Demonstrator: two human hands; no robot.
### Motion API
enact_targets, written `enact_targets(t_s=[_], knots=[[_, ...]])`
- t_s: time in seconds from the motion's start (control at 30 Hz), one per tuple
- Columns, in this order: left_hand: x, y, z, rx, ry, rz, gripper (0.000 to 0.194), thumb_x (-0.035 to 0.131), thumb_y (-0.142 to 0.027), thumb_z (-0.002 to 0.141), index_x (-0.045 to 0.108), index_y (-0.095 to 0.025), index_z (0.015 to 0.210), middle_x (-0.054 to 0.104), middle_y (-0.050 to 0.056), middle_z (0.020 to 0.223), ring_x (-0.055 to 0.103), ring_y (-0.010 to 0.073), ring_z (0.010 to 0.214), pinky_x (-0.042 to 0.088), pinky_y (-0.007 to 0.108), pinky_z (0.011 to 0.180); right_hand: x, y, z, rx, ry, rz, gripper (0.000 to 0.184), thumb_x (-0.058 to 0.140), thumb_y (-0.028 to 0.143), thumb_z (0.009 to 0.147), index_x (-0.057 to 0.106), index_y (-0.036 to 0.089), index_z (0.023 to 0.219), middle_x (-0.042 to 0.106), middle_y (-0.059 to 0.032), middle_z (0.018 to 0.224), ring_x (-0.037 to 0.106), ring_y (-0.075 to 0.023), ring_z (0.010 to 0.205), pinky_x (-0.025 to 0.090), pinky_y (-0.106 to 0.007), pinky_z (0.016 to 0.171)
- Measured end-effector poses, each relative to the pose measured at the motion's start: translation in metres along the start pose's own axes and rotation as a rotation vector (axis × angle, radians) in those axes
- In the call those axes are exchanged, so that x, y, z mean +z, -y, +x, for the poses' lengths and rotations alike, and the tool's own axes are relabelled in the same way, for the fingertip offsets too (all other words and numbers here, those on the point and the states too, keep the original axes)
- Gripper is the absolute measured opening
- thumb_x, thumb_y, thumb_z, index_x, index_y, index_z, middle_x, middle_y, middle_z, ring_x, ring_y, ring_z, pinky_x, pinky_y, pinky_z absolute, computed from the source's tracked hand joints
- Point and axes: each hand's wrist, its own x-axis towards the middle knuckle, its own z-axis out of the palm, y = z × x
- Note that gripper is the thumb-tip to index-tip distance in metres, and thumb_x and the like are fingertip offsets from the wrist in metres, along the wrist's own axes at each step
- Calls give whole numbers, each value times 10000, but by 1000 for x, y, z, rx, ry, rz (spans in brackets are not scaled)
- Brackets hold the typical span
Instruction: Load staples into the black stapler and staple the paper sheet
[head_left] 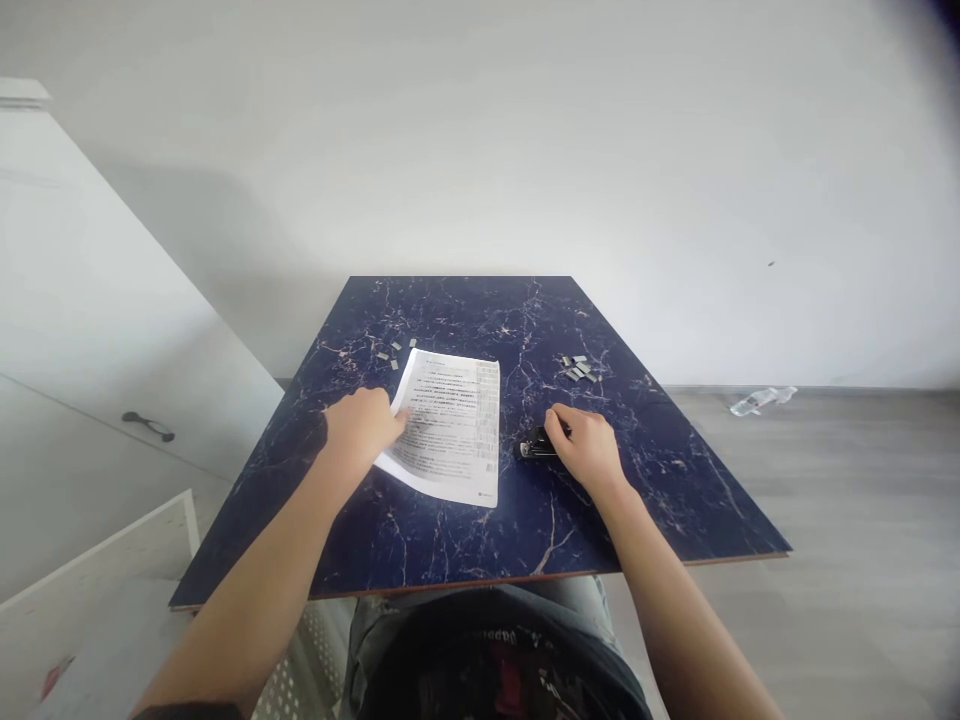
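Note:
My left hand [365, 422] pinches the left edge of a printed paper sheet or thin stack [454, 430], thumb on top and fingers curled beneath. That edge is lifted and bowed, while the right side lies lower toward the table. To the right of the paper, my right hand [586, 443] is wrapped over a black stapler [534, 446] resting on the table. The stapler's front end points left toward the paper with a gap between them; its rear is hidden under my hand.
The dark blue marble-patterned table [465, 315] stands against a white wall. Small greyish strips [580, 368] lie in a pile at the right, and several more strips [394, 364] are scattered behind the paper. A clear plastic bottle [761, 401] lies on the floor. A white cabinet [97, 330] stands at left.

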Motion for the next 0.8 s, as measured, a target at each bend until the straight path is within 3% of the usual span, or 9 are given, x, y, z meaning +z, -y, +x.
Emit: enact_targets(t_s=[0.13, 0.23, 0.3, 0.4, 0.53, 0.67, 0.73, 0.8], knots=[[7, -17, -1, 264, -145, 82, 239, 526, -308, 931, 712, -159, 917, 665, 166, 1013, 619, 322, 1046, 517, 410, 869, 0, 0, 0, -15, -6, 9, 374, 430, 357, 1004, 446, 207, 661, 545, 8, 604, 457, -132, 577, 246, -264, 588], [12, -17, 1, 381, -196, 92, 196, 562, -243, 903, 705, -143, 992, 632, 167, 1106, 570, 324, 1129, 487, 422, 952, 0, 0, 0, -21, -6, 12, 375, 428, 349, 1002, 471, 208, 657, 548, 2, 600, 458, -135, 569, 248, -267, 590], [15, -14, 3, 545, -166, 41, 301, 541, -209, 909, 670, -168, 1178, 587, 149, 1313, 518, 311, 1251, 435, 433, 1048, 0, 0, 0, -23, -4, 14, 376, 425, 346, 1001, 486, 208, 656, 554, -2, 601, 461, -137, 567, 249, -268, 589], [20, -8, 5, 764, 35, -15, 517, 475, -193, 942, 513, -281, 1449, 400, 52, 1597, 362, 283, 1453, 300, 457, 1184, 0, 0, 0, -12, 1, 14, 373, 427, 347, 1000, 489, 209, 659, 568, -3, 611, 469, -139, 573, 249, -267, 588], [17, -7, -4, 773, 279, -8, 595, 460, -216, 937, 445, -350, 1516, 348, 6, 1638, 352, 282, 1482, 314, 452, 1176, 1, -1, 0, -5, 2, 12, 366, 426, 345, 997, 511, 212, 667, 588, -9, 622, 489, -147, 587, 249, -268, 587], [3, -5, -19, 731, 369, -45, 541, 531, -192, 844, 632, -356, 1350, 554, 15, 1494, 567, 294, 1291, 449, 407, 1030, 2, -2, 0, -1, 9, 2, 355, 424, 340, 995, 526, 213, 679, 600, -11, 639, 501, -149, 593, 249, -269, 591], [-1, -1, -25, 687, 384, -102, 409, 573, -224, 820, 732, -328, 1183, 691, 28, 1298, 656, 284, 1125, 490, 372, 935, 2, -2, 0, 6, 17, 0, 352, 424, 340, 996, 517, 213, 682, 598, -9, 640, 500, -147, 595, 250, -268, 592], [-2, 3, -27, 571, 287, -190, 249, 663, -293, 771, 781, -277, 989, 749, 55, 1101, 690, 289, 986, 511, 354, 851, 1, -2, 0, 12, 23, 3, 353, 422, 340, 996, 506, 212, 679, 592, -6, 635, 498, -145, 596, 250, -266, 591]])
